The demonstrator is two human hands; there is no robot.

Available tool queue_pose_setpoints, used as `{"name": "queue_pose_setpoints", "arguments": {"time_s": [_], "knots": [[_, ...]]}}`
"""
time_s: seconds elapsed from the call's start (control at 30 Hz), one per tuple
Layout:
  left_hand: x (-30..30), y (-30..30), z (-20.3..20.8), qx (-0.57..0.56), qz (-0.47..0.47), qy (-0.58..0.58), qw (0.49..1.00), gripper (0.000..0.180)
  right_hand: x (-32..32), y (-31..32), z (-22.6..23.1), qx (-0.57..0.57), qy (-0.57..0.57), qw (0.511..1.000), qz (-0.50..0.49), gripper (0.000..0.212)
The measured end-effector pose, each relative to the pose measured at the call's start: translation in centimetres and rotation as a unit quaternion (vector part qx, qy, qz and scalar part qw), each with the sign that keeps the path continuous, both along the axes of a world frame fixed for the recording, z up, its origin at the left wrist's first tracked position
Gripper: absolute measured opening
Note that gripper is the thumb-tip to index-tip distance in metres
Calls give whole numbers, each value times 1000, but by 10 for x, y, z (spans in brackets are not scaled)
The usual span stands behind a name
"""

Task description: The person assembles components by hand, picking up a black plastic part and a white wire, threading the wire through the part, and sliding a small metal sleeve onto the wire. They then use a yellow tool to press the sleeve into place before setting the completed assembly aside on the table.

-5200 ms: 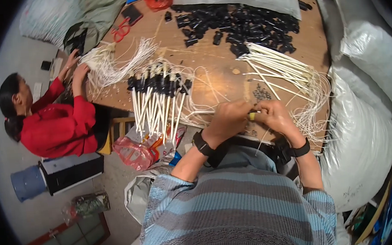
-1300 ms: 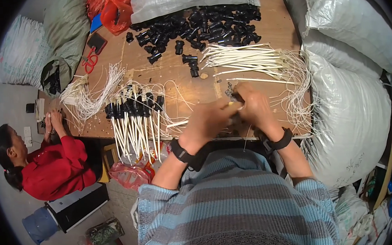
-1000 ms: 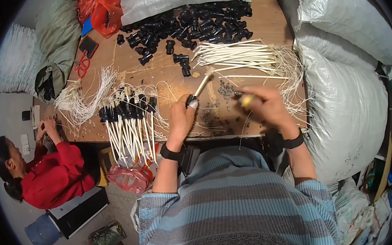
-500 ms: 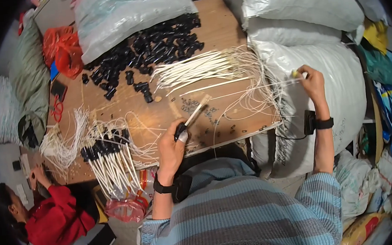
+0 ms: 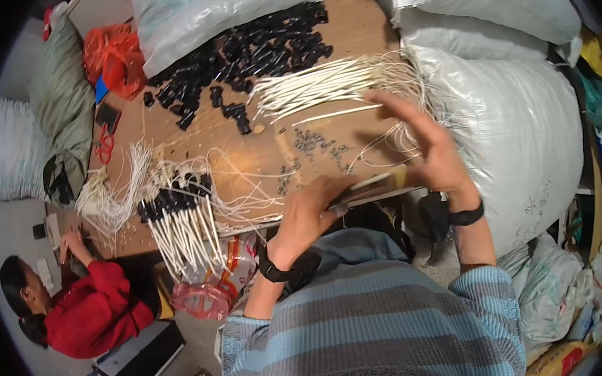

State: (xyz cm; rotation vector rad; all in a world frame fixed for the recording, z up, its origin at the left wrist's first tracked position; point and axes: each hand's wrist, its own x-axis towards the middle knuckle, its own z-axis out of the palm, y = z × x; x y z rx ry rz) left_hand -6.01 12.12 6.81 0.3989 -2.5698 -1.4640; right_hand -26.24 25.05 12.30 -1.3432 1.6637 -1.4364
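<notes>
My left hand [image 5: 306, 212] is closed around a thin white rod [image 5: 375, 181] near the table's front edge. Its far end points right, with a yellowish patch by my right palm. Beside that end, my right hand [image 5: 439, 152] is spread, index finger reaching out over the table, and slightly blurred. Whether it touches the rod is hard to tell. Just beyond my hands lie small dark rings [image 5: 312, 145] and loose white strings [image 5: 389, 142]. A bundle of white rods [image 5: 321, 87] with strings lies farther back.
Black plastic pieces [image 5: 255, 54] are heaped at the back beside a white sack [image 5: 224, 17]. Rods with black ends [image 5: 184, 229] overhang the left front edge. Stuffed white sacks [image 5: 516, 136] stand at the right. A person in red [image 5: 94, 303] works at the lower left.
My right hand has come down and left from the far right, where it held a string stretched from the rod. My left hand has shifted right and the rod now lies flatter. The view has shifted.
</notes>
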Motion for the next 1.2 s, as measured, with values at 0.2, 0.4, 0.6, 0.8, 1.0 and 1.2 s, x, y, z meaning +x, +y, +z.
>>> {"name": "queue_pose_setpoints", "arguments": {"time_s": [0.2,0.4,0.6,0.8,1.0,1.2], "knots": [[28,-18,-13,-82,22,-16,996,50,40,-18,-84,232,-118,963,75,70],[54,-32,-33,-125,192,-27,973,36,28,-22,-88,104,-260,960,22,27],[38,-41,-60,284,345,-24,894,14,57,-48,-128,-130,-42,988,70,21],[15,-33,-42,301,354,-52,884,14,95,-63,-113,91,446,891,8,18],[28,-45,-71,172,359,-58,915,22,90,-60,-103,90,228,969,1,23],[28,-44,-51,27,236,-70,969,31,81,-53,-104,116,123,984,-54,10]]}}
